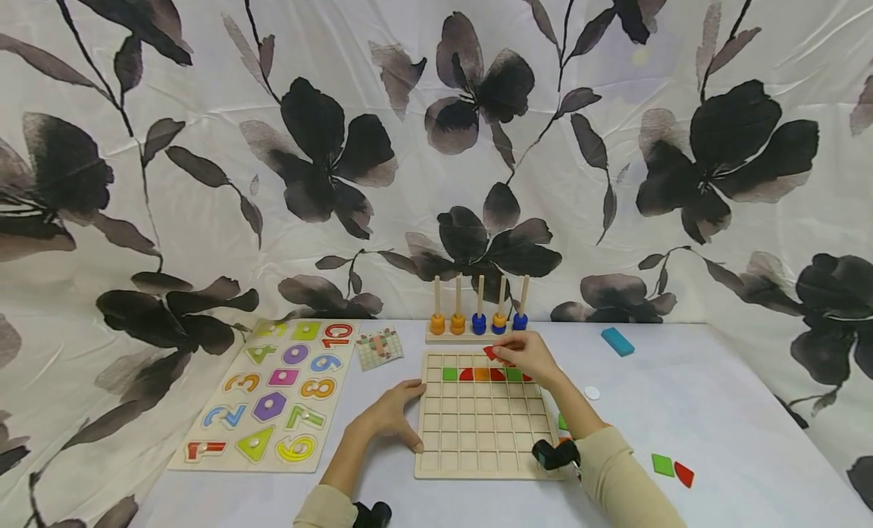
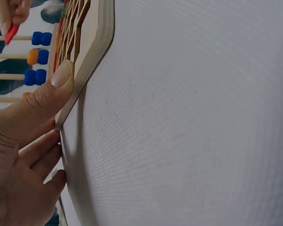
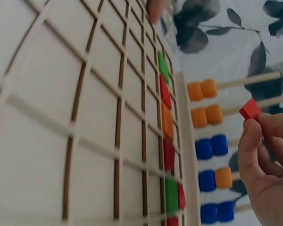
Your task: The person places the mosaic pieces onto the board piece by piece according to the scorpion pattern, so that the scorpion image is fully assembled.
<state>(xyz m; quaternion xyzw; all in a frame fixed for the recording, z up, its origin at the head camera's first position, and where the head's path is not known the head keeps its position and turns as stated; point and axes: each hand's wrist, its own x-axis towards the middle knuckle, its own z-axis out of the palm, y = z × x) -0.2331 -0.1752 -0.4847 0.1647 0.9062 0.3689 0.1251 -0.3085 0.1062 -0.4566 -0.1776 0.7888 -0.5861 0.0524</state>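
My left hand (image 1: 392, 410) rests on the left edge of a wooden grid board (image 1: 477, 429), thumb and fingers touching its rim. My right hand (image 1: 532, 357) pinches a small red piece (image 3: 249, 109) between thumb and fingertips, above the board's far side. Below it, one of the board's far rows holds a green square (image 1: 450, 374), a red curved piece (image 1: 467, 374), an orange square (image 1: 482, 374), another red piece (image 1: 498, 375) and a green square (image 1: 514, 375). More red shows at the row's right end, partly hidden by my right hand.
Behind the board stands a bead stacker (image 1: 477, 335) with upright pegs. A pattern card (image 1: 380, 348) and a number puzzle (image 1: 232, 465) lie left. To the right are a blue block (image 1: 617, 342), a white disc (image 1: 592, 392), a green piece (image 1: 663, 465) and a red piece (image 1: 684, 474).
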